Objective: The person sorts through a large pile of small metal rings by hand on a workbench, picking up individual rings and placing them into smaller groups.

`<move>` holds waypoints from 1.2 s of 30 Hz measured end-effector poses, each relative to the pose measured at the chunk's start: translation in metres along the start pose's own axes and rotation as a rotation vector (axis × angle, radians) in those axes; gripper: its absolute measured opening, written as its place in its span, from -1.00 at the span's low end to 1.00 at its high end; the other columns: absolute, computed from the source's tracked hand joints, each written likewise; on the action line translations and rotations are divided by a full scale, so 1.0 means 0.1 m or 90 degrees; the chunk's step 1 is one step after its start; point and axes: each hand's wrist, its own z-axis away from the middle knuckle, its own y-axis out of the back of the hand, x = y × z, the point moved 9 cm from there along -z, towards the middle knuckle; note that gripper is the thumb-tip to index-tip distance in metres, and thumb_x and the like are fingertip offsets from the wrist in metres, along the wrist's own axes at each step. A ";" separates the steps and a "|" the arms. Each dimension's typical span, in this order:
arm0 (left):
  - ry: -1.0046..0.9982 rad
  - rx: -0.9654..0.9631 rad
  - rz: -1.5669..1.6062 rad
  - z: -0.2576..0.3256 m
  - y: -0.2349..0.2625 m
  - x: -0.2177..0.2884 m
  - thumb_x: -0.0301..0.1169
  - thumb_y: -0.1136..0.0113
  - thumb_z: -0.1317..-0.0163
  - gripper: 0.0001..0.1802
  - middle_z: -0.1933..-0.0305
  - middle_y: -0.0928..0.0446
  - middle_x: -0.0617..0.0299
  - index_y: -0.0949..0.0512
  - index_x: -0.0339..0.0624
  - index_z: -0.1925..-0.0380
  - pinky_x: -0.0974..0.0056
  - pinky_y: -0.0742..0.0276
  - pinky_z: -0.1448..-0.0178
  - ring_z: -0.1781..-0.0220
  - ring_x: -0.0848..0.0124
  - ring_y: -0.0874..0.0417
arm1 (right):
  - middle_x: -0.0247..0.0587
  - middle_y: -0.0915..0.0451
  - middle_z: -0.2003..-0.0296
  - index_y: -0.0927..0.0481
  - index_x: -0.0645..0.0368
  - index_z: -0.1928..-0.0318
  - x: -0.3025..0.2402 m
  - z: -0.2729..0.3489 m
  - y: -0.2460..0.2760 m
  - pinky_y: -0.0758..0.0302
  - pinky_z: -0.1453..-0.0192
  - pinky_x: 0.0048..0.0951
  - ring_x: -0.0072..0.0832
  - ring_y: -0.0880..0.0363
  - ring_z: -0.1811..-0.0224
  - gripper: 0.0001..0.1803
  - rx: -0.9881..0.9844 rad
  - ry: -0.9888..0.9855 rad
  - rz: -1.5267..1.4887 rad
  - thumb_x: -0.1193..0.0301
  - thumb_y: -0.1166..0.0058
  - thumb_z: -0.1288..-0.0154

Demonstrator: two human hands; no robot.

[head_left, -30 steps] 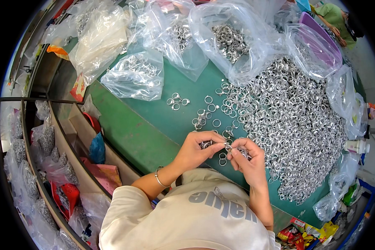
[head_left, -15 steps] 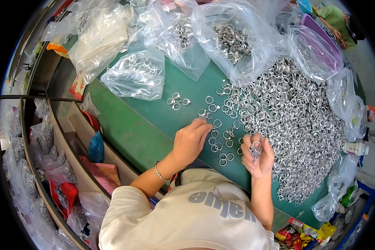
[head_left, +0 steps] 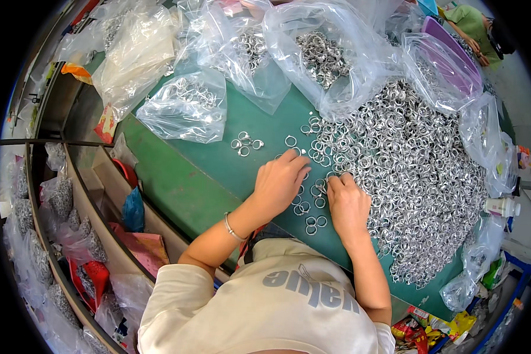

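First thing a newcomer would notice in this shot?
Probably the big heap of silver rings, spread over the right side of the green table. Next, the left hand and right hand, near the centre, reaching toward loose rings at the heap's left edge. Beyond them, clear plastic bags holding more rings line the far side.

Blue bag [head_left: 133, 211] left, white bottle [head_left: 501, 206] right
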 end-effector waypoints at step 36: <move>-0.010 -0.103 -0.010 -0.07 -0.04 -0.06 -0.37 -0.32 -0.03 -0.84 0.44 -0.50 0.20 -0.54 -0.17 0.47 0.16 -0.44 0.42 0.49 0.16 -0.58 | -0.29 -0.53 0.56 -0.44 0.21 0.49 0.45 0.03 0.10 -0.22 0.70 -0.70 -0.75 -0.39 0.69 -0.82 0.069 -0.299 -0.755 0.55 -0.09 -0.27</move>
